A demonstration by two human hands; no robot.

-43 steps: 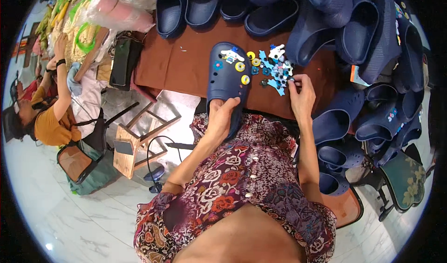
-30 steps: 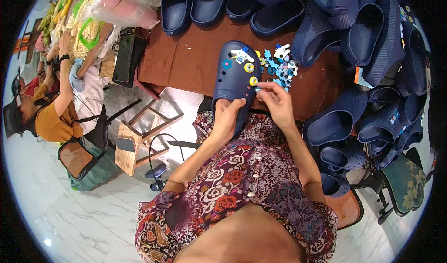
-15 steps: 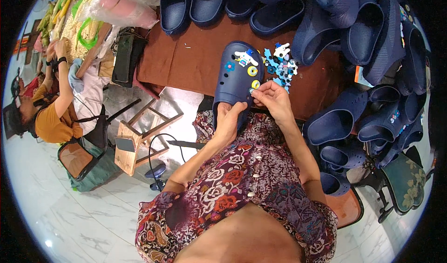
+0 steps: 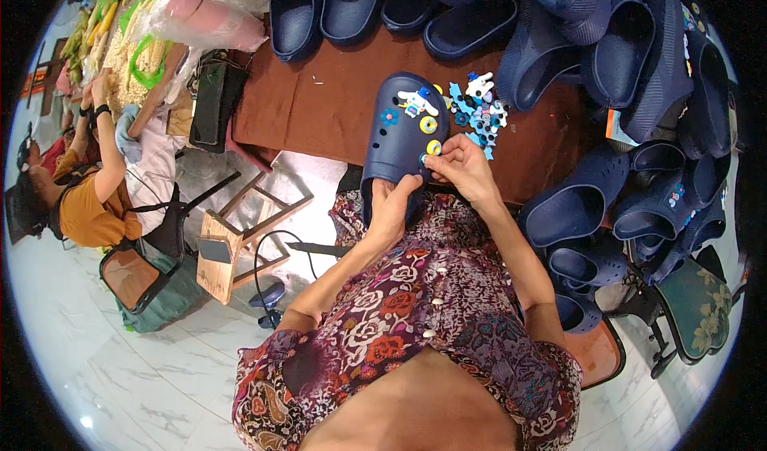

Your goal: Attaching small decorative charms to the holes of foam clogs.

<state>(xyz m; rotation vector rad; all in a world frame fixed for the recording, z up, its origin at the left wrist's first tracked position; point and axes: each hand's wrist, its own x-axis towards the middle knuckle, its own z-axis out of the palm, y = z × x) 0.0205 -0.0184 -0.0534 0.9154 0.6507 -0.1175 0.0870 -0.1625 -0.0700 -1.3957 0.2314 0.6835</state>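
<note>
A navy blue clog (image 4: pixel 380 154) with round holes is tilted toe-away in front of me, at the table's near edge. My left hand (image 4: pixel 391 205) grips it by the heel opening, fingers inside and thumb on the outer upper. White, flower and yellow round charms sit in its upper. My right hand (image 4: pixel 465 170) pinches a small shoe charm (image 4: pixel 424 159) against the clog's right side, just below the lower yellow charm (image 4: pixel 434 147). That charm is mostly covered by my fingertips. To the right of the toe lies a pile of loose blue, white and black charms (image 4: pixel 484 117).
Many navy clogs (image 4: pixel 470 26) line the brown table's (image 4: pixel 319 107) far side and crowd the right. A pink wrapped roll (image 4: pixel 209 13) and a black case (image 4: pixel 216 103) lie at upper left. Beyond is a person in a yellow top (image 4: pixel 94 203). A wooden stool (image 4: pixel 217 247) stands left.
The clog and both hands have shifted slightly left in the view. My right fingertips stay at the clog's side, with the small charm now touching its surface.
</note>
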